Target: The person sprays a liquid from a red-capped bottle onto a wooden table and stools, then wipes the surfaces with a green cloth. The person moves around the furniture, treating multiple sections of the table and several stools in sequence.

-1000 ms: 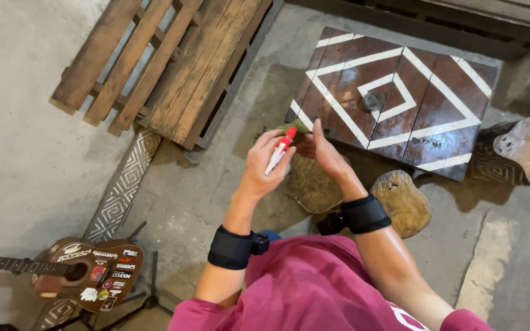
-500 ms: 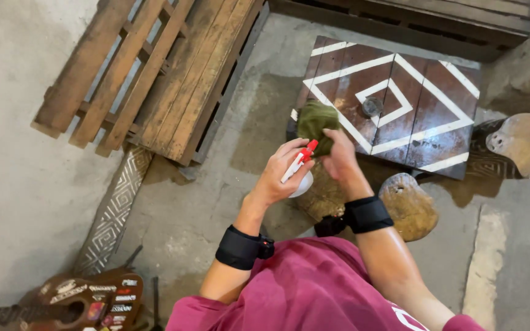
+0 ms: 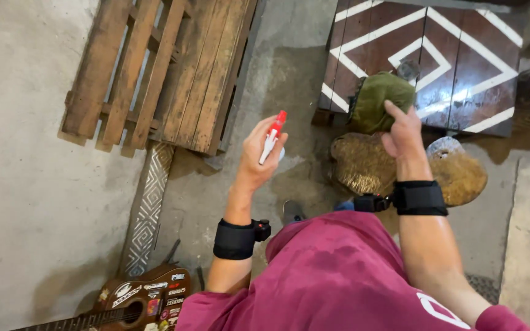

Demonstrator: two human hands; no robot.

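Hiding spray bottle point(image 3: 272, 140) body in left hand point(image 3: 259, 156), right hand point(image 3: 405, 132) gripping cloth point(image 3: 380, 101)

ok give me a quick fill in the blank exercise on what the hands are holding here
1. The left hand holds a small white spray bottle with a ____ top.
2. The right hand grips an olive-green ____ over the painted table.
3. Leaning at the top left is a wooden ____.
4. At the bottom left lies a sticker-covered ____.

Missing words: red; cloth; pallet; guitar
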